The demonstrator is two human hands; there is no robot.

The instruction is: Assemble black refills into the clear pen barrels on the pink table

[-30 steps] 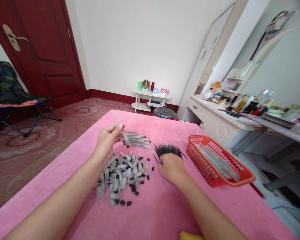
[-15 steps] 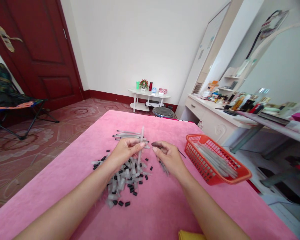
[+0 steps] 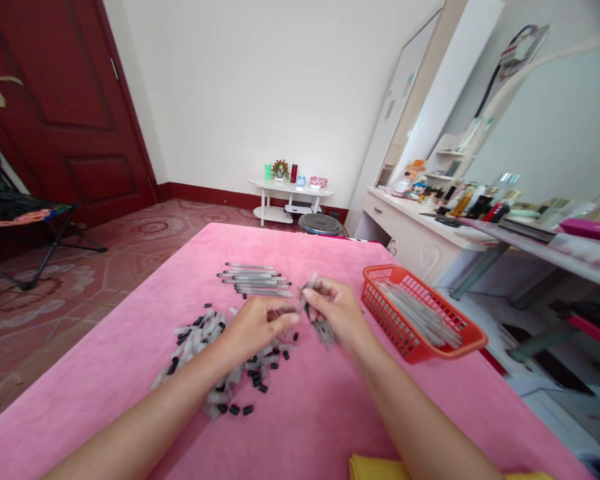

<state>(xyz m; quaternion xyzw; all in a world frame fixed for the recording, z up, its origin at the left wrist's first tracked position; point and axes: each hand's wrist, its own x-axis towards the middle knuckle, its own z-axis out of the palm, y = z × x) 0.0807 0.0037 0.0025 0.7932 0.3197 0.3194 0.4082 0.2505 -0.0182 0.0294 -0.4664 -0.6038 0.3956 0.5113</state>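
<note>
A translucent pen barrel (image 3: 309, 291) is tilted between my hands, blurred by motion. My right hand (image 3: 337, 308) pinches it between thumb and fingers. At its lower end my left hand (image 3: 263, 325) is closed, thumb and forefinger meeting at the barrel. Under my right hand lies a small bunch of thin grey pen parts (image 3: 324, 332), partly hidden. A heap of clear and black pen caps and plugs (image 3: 200, 340) spreads beneath and around my left wrist. Beyond my left hand, several assembled-looking pens (image 3: 257, 280) lie side by side.
An orange plastic basket (image 3: 405, 337) with several long translucent barrels (image 3: 420, 313) stands to the right on the pink cloth (image 3: 300, 420). A folded yellow cloth (image 3: 375, 469) lies at the near edge. A dressing table (image 3: 420, 233) with bottles stands beyond the basket.
The barrel, upright in my left hand before, is now tilted and meets my right hand's fingers. My left hand has moved lower, and the view has shifted slightly right.
</note>
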